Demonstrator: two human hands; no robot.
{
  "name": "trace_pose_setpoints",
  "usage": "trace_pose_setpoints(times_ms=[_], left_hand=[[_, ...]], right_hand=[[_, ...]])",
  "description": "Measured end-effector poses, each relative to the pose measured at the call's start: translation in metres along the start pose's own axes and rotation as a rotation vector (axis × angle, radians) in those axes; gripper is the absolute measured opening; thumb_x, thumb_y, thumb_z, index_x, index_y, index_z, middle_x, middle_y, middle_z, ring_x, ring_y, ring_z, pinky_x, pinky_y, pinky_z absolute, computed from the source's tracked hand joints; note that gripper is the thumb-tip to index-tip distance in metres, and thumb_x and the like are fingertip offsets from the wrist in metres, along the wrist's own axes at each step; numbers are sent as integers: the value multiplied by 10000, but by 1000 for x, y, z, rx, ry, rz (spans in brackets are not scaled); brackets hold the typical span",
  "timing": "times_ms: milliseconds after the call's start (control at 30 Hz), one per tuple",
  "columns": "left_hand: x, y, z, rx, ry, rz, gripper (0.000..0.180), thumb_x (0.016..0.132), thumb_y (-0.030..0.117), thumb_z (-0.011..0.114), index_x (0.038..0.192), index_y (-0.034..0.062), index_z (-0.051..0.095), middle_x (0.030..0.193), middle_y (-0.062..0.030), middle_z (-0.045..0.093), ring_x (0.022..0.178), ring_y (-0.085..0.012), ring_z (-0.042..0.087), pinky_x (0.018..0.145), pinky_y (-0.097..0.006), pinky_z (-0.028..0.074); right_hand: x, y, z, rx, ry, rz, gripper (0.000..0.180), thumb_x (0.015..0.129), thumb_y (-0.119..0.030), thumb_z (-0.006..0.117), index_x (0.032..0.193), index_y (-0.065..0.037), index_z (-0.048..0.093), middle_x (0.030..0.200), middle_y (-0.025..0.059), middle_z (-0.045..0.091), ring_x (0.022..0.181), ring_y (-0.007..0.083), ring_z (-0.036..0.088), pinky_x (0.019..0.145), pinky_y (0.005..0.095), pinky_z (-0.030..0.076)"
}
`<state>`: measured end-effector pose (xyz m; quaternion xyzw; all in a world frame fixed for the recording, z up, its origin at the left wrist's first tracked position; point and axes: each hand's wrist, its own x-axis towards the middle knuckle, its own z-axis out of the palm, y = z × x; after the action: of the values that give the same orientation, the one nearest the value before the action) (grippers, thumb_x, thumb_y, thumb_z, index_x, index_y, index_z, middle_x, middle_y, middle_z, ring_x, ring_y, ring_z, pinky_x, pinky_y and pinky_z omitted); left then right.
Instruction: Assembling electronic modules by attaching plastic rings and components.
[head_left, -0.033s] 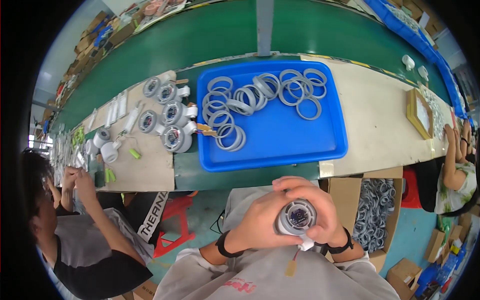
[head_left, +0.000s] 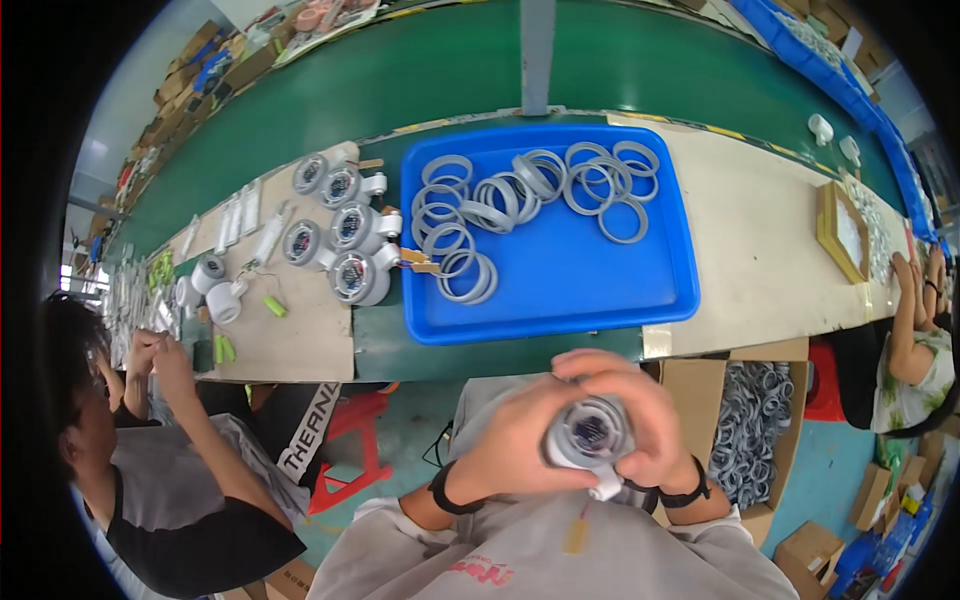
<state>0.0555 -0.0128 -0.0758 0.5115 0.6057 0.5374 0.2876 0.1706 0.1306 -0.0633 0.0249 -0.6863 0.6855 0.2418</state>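
The left hand (head_left: 515, 435) and right hand (head_left: 645, 415) wrap the round white housing (head_left: 590, 432) from both sides, fingers and thumbs pressed on its wall, near the person's torso and on the near side of the blue tray (head_left: 560, 290). It looks light, stiff and rather smooth, so the outer side wall seems the safest hold, sparing the likely fragile round face and the tan tab (head_left: 575, 537) dangling on the near side.
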Motion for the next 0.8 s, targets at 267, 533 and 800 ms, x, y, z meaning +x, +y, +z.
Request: trace_pose_setpoints(times_ms=[267, 533, 800], left_hand=[[-55, -39, -128, 278, 1014, -247, 666, 664, 86, 728, 1252, -41, 441, 1222, -121, 493, 1092, -218, 519, 970, -334, 391], [-55, -100, -201, 330, 935, -303, 659, 727, -7, 680, 1323, -47, 401, 1276, -154, 482, 1145, -211, 510, 986, -310, 392], [-43, -75, -182, 897, 1019, -277, 593, 786, 13, 633, 1327, -33, 394, 1237, -153, 507, 1145, -230, 501, 961, -334, 397]], right_hand=[[-1, 17, -111, -602, 771, 14, 312, 857, 14, 445, 1165, 16, 494, 1180, 125, 551, 1089, 209, 529, 972, 350, 378], [-31, 64, -147, -701, 892, 188, 297, 885, 30, 444, 1172, 13, 518, 1157, 100, 563, 1077, 179, 536, 948, 295, 391], [-39, 66, -153, -702, 923, 171, 262, 884, 30, 455, 1129, 11, 547, 1128, 88, 575, 1052, 163, 543, 939, 289, 397]])
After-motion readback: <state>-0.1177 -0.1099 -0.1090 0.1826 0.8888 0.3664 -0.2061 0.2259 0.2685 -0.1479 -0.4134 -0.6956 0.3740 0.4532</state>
